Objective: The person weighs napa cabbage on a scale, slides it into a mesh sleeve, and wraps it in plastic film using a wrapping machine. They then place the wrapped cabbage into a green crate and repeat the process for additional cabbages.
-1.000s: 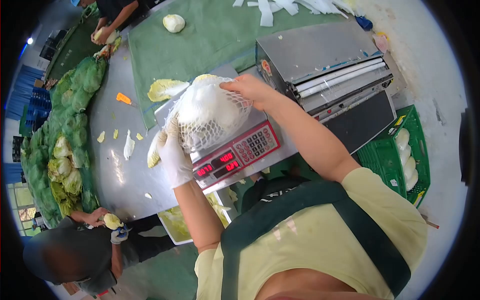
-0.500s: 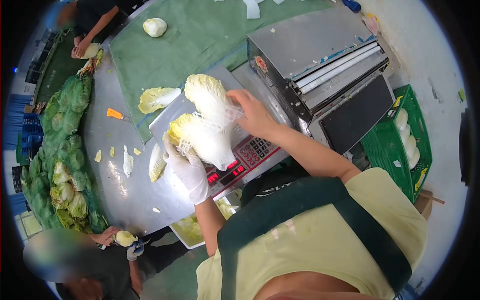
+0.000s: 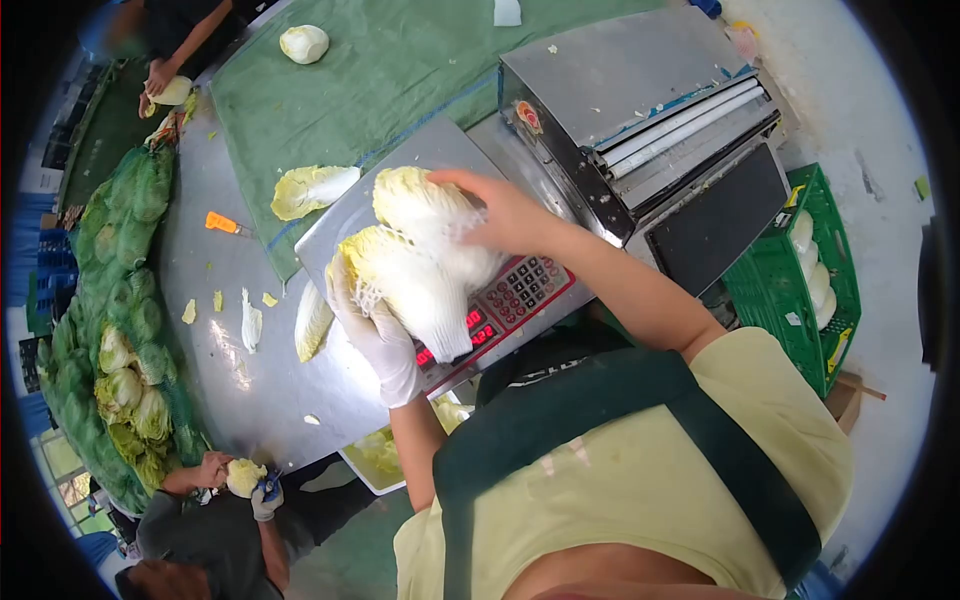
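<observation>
Two napa cabbages lie side by side over a scale (image 3: 452, 150) with a red keypad panel and lit digits. My left hand (image 3: 372, 335), in a white glove, is closed around the side of the nearer napa cabbage (image 3: 420, 290). White foam netting shows between its fingers and along the leaves. Bare, my right hand (image 3: 505, 215) grips the farther napa cabbage (image 3: 415, 195) from its right side, with netting at the fingers. The cabbages hide part of the display.
A wrapping machine (image 3: 590, 90) stands right of the scale. Loose leaves (image 3: 312, 190) and an orange-handled knife (image 3: 225, 223) lie on the metal table. Green net sacks of cabbage (image 3: 125, 250) line the left. Two co-workers (image 3: 215, 525) handle cabbages. A green crate (image 3: 790, 300) sits at right.
Both cabbages have shifted slightly down toward me, with both hands still on them. The scale's lit digits have changed. The near co-worker has leaned lower.
</observation>
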### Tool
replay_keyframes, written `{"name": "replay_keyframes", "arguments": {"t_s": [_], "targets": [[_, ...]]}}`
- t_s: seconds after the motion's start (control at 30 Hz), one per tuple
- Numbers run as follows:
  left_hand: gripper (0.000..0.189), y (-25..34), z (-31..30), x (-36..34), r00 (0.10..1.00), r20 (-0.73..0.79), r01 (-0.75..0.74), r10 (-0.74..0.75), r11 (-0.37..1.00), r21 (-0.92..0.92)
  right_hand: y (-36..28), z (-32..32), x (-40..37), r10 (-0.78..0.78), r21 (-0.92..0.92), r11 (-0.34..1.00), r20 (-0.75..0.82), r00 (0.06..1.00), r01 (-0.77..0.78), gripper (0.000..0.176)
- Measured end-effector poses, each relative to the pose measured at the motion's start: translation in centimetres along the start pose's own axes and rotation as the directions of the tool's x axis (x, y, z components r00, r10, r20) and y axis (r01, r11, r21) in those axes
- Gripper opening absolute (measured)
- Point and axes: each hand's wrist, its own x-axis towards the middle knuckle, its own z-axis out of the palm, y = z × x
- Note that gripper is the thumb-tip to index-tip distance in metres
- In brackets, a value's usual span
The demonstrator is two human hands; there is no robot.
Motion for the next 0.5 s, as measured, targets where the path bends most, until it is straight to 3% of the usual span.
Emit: {"name": "replay_keyframes", "arguments": {"t_s": [0.23,0.3,0.33,0.43,0.5], "targets": [[0.048,0.2,-1.1,0.1,0.99,0.103,0.102,-0.101,0.995,-0.006,-0.7,-0.2,-3.2,-0.056,-0.218,0.974,-0.001,0.998,0.055,0.064],[0.047,-0.9,-1.6,-0.1,0.967,0.126,0.243,-0.221,0.95,-0.197,-0.8,0.1,-3.0,-0.09,-0.223,0.971,-0.017,0.996,0.084,0.06],[0.046,-1.3,-1.7,0.0,0.95,0.143,0.307,-0.276,0.907,-0.289,-0.8,0.1,-2.6,-0.11,-0.226,0.969,-0.023,0.994,0.102,0.058],[0.043,2.0,-2.9,0.3,0.763,0.266,0.629,-0.589,0.583,-0.514,-5.5,-1.9,-1.9,0.257,-0.237,0.944,0.09,0.962,-0.23,0.055],[0.04,3.6,-3.9,0.3,0.66,0.355,0.723,-0.662,0.432,-0.54,-7.8,-3.3,-1.9,0.282,-0.326,0.918,0.136,0.95,-0.226,0.047]]}}
